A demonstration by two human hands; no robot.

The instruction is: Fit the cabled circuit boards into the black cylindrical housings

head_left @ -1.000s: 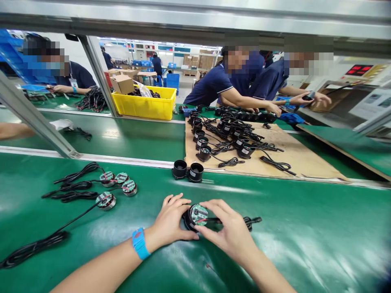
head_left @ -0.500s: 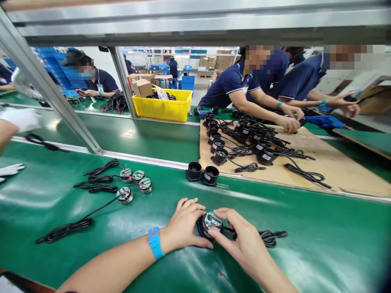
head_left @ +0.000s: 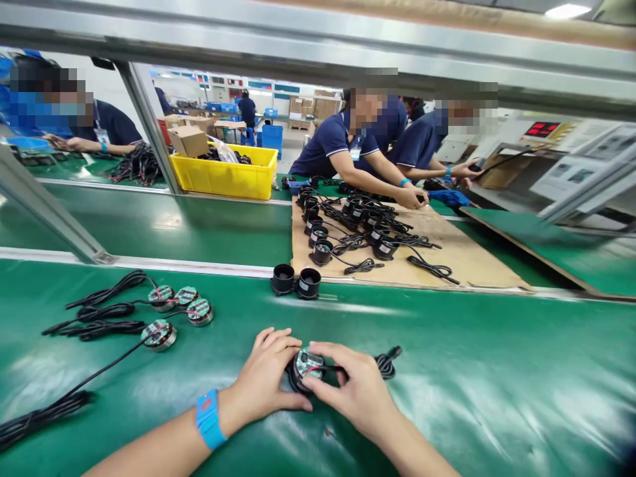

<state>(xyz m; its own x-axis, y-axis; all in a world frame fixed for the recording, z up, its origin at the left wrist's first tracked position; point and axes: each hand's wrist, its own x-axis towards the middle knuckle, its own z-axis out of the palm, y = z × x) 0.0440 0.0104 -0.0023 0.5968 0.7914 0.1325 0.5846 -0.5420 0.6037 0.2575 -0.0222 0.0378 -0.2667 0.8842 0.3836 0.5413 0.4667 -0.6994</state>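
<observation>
Thumb and forefinger of my right hand (head_left: 365,391) are pinched on the edges of the green-topped unit (head_left: 309,361), while my left hand (head_left: 263,379) curls snugly round the black housing (head_left: 293,382). There's the unit, right between my hands, at the housing's mouth; how deep, I can't tell! Its cable (head_left: 386,364) runs beneath my right fingers, bundled beyond them on the green bench (head_left: 477,371).

Cup (head_left: 297,385) and cord (head_left: 389,363) partly hidden.
Left hand (head_left: 264,376) covers cup's side; right hand (head_left: 362,389), cord's middle. Red display (head_left: 541,129) unreadable.
</observation>
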